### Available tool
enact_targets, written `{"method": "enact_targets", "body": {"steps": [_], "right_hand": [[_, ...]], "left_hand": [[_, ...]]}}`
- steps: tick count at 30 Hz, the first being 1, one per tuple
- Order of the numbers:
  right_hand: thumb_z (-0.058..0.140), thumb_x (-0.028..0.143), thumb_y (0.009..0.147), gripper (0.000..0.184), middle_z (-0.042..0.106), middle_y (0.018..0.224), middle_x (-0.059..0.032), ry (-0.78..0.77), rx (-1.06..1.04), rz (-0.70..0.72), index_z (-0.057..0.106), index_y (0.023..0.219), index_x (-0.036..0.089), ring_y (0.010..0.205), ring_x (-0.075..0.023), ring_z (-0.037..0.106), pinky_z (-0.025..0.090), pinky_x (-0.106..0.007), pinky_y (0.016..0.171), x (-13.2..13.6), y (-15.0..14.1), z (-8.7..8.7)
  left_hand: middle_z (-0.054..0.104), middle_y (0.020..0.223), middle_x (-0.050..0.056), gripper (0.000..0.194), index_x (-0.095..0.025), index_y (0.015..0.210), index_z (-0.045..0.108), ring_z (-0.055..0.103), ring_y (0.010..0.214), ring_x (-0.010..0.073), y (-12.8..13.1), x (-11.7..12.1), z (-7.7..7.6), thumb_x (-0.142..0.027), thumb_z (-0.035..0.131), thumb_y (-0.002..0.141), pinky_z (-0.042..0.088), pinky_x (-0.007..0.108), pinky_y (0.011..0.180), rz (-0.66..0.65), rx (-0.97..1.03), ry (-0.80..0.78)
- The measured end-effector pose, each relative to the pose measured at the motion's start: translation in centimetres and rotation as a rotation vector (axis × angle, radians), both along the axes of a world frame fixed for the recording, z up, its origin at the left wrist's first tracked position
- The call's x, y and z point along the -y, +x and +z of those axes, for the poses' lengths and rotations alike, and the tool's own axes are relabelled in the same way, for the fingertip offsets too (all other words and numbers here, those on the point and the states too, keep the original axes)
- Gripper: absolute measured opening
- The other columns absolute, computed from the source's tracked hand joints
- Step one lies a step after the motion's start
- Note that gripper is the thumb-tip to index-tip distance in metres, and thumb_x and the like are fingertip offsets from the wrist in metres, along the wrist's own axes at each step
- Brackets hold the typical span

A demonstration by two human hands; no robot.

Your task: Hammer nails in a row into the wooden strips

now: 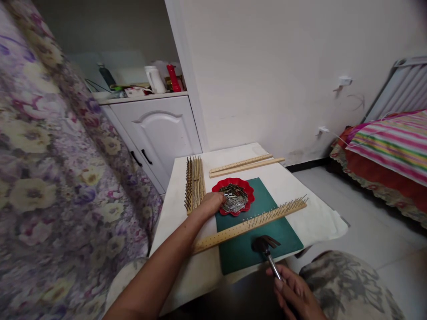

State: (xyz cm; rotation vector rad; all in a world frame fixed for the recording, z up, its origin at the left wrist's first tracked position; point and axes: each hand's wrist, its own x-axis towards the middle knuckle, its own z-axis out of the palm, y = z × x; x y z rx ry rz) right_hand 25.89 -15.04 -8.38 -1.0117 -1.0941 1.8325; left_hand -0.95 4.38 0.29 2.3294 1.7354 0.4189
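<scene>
My left hand (215,202) reaches over the rim of a red scalloped bowl (251,186), fingers drawn together at a heap of nails (235,199). Whatever is between those fingertips is too small to make out. My right hand (293,289) is closed around the handle of a claw hammer (265,244), whose head is over the front of a green mat (283,235). A wooden strip (230,232) lies slantwise across the mat. Its right half bristles with upright nails, and the left half has a row of small holes.
More nail-studded strips (193,184) stand at the table's left side. Two wooden strips (245,166) lie near the back edge of the white-covered table (313,222). A flowered curtain (83,155) hangs at left, a white cabinet (160,133) behind, a bed (393,146) at right.
</scene>
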Motion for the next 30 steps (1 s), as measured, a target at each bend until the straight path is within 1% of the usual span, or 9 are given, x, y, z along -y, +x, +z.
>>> {"method": "enact_targets", "body": {"steps": [4, 8, 12, 17, 20, 23, 25, 27, 30], "right_hand": [[0.058, 0.059, 0.077, 0.048, 0.051, 0.048, 0.0092, 0.003, 0.003, 0.003, 0.05, 0.098, 0.017, 0.029, 0.0, 0.028, 0.015, -0.013, 0.03, -0.1, 0.0, 0.3], [0.059, 0.06, 0.076, 0.05, 0.05, 0.049, 0.0097, -0.014, 0.005, -0.015, 0.05, 0.099, 0.017, 0.029, 0.0003, 0.026, 0.016, -0.012, 0.03, 0.0, -0.1, 0.7], [0.058, 0.058, 0.078, 0.047, 0.051, 0.049, 0.0093, 0.024, -0.009, -0.011, 0.051, 0.1, 0.017, 0.028, 0.0013, 0.026, 0.015, -0.012, 0.029, 0.0, 0.0, 0.5], [0.058, 0.058, 0.077, 0.048, 0.051, 0.049, 0.0092, 0.042, -0.023, -0.005, 0.052, 0.102, 0.018, 0.026, 0.0005, 0.027, 0.016, -0.011, 0.027, -0.1, 0.1, -0.1], [0.061, 0.056, 0.075, 0.046, 0.054, 0.049, 0.0083, 0.053, -0.005, -0.05, 0.054, 0.1, 0.019, 0.024, 0.0001, 0.028, 0.015, -0.012, 0.027, 0.1, 0.0, -0.1], [0.065, 0.052, 0.074, 0.041, 0.06, 0.058, 0.0054, 0.082, -0.005, -0.107, 0.054, 0.097, 0.02, 0.024, 0.0019, 0.029, 0.015, -0.011, 0.027, 0.1, -0.3, 0.2], [0.068, 0.049, 0.073, 0.038, 0.063, 0.065, 0.0035, 0.102, -0.02, -0.159, 0.055, 0.096, 0.021, 0.026, 0.0031, 0.028, 0.016, -0.01, 0.027, 0.0, -0.4, 0.5], [0.07, 0.047, 0.072, 0.037, 0.064, 0.07, 0.0027, 0.108, -0.018, -0.222, 0.056, 0.095, 0.021, 0.028, 0.0027, 0.029, 0.019, -0.01, 0.027, 0.0, -0.6, 0.7], [0.072, 0.045, 0.07, 0.036, 0.06, 0.07, 0.004, 0.114, 0.01, -0.287, 0.058, 0.093, 0.021, 0.031, 0.0002, 0.033, 0.023, -0.011, 0.027, 0.0, -0.7, 0.9]], "left_hand": [[0.057, 0.054, 0.0, 0.02, -0.019, 0.044, 0.052, 0.052, 0.056, 0.0155, -0.3, -1.1, -0.4, -0.011, 0.059, 0.062, 0.034, 0.025, 0.056, -0.073, -0.03, -0.038], [0.06, 0.06, 0.002, 0.017, -0.017, 0.051, 0.056, 0.053, 0.059, 0.0163, -0.6, -1.1, -0.1, -0.008, 0.057, 0.064, 0.035, 0.026, 0.06, -0.15, -0.104, -0.061], [0.063, 0.068, 0.003, 0.016, -0.018, 0.061, 0.06, 0.054, 0.066, 0.0174, -0.8, -0.1, 0.7, -0.008, 0.051, 0.071, 0.035, 0.026, 0.062, -0.193, -0.183, -0.047], [0.062, 0.08, 0.003, 0.019, -0.02, 0.077, 0.06, 0.054, 0.074, 0.0185, -1.1, 2.1, 2.2, -0.019, 0.043, 0.085, 0.035, 0.026, 0.064, -0.2, -0.228, 0.021], [0.06, 0.083, 0.003, 0.022, -0.02, 0.082, 0.058, 0.053, 0.074, 0.0184, -0.9, 4.2, 2.9, -0.022, 0.037, 0.089, 0.036, 0.026, 0.063, -0.193, -0.228, 0.084], [0.058, 0.089, 0.003, 0.021, -0.02, 0.089, 0.056, 0.053, 0.077, 0.0167, 0.3, 7.7, 2.5, -0.021, 0.035, 0.091, 0.038, 0.025, 0.066, -0.203, -0.117, 0.131], [0.057, 0.092, 0.003, 0.017, -0.02, 0.092, 0.054, 0.054, 0.082, 0.0152, 1.9, 10.6, 1.5, -0.02, 0.037, 0.091, 0.039, 0.024, 0.07, -0.243, 0.028, 0.114], [0.056, 0.088, 0.001, 0.014, -0.02, 0.09, 0.053, 0.053, 0.08, 0.0131, 3.7, 13.4, 0.0, -0.02, 0.039, 0.091, 0.039, 0.022, 0.069, -0.301, 0.152, 0.05], [0.053, 0.084, 0.001, 0.011, -0.019, 0.086, 0.053, 0.052, 0.078, 0.0118, 6.1, 16.5, -2.1, -0.016, 0.042, 0.088, 0.038, 0.021, 0.068, -0.354, 0.263, -0.024]]}}
